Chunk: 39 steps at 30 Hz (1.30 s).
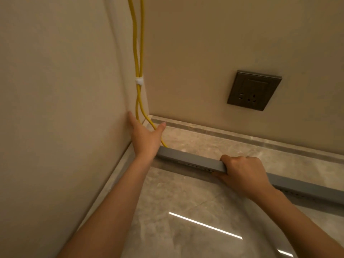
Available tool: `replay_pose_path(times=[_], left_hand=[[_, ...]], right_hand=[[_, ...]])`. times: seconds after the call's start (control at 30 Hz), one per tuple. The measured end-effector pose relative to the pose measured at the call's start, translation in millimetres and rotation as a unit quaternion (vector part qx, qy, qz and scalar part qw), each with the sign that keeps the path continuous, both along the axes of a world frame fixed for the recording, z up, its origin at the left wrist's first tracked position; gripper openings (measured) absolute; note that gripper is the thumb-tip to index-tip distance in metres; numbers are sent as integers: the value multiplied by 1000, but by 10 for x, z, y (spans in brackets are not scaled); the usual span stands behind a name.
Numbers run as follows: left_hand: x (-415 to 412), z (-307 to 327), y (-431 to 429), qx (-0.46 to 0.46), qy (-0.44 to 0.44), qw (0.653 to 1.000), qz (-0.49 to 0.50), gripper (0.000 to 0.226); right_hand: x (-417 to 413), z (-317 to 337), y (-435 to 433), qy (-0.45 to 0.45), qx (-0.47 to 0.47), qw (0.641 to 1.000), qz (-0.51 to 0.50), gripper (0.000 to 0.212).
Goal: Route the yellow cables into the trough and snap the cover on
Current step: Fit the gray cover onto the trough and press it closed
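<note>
My right hand [242, 174] clamped on grey trough [186, 158]; left hand [146, 135] spread open, yellow cables [138, 101] just beyond thumb. Risk: cover pinching cables at trough mouth under left wrist.

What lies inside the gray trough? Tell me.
One of the yellow cables runs down the corner and enters the left end of the gray trough. Its inside is covered, so the run within cannot be seen. The right hand grips the trough.
</note>
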<state>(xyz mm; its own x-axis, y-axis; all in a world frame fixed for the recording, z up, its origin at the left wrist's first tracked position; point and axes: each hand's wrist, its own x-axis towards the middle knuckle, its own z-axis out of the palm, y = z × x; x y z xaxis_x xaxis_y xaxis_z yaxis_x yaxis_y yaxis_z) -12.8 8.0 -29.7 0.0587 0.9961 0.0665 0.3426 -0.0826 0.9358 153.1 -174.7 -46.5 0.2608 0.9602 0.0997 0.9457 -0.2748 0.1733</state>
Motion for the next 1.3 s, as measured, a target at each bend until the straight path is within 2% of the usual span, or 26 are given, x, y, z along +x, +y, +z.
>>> replay_pose_path(times=[0.07,0.13,0.2,0.33,0.4,0.47,0.53,0.63,0.8,0.87,0.97,1.03,1.2,1.3], left_hand=[[-2,31,46,-68,-58,996,-20,58],[-74,35,75,-79,-72,994,-28,12],[-136,4,58,-71,-66,994,-45,3],[-152,-31,-83,-54,-13,997,-55,16],[-163,-79,-122,-77,8,995,-67,20],[-190,-123,-177,-173,-47,979,-97,19],[-228,-161,-256,-270,-123,947,-125,22],[-270,-178,-338,-337,-206,907,-147,22],[-291,-80,-358,-362,-295,874,-133,20],[-302,-43,-373,-363,-318,865,-142,23],[-341,-19,-396,-362,-326,859,-159,25],[-376,-16,-409,-362,-322,859,-167,25],[-407,26,-431,-363,-345,847,-178,26],[-407,51,-462,-366,-362,837,-185,23]], right_hand=[[-5,30,-73,5,-1,1000,-7,34],[2,73,-142,12,5,1000,-16,34],[22,122,-172,16,10,999,-27,32],[14,236,-194,24,21,999,-33,34],[-16,271,-221,19,27,999,-28,35],[-42,290,-252,18,28,999,-25,35],[-55,292,-270,18,25,999,-27,35],[-63,283,-282,13,23,999,-28,36],[-11,340,-310,58,47,997,-7,37],[24,387,-315,79,58,995,8,45],[51,457,-320,61,95,993,34,61],[56,486,-317,45,113,992,37,65],[28,460,-234,64,75,995,23,57],[-12,430,-194,107,67,992,10,44]])
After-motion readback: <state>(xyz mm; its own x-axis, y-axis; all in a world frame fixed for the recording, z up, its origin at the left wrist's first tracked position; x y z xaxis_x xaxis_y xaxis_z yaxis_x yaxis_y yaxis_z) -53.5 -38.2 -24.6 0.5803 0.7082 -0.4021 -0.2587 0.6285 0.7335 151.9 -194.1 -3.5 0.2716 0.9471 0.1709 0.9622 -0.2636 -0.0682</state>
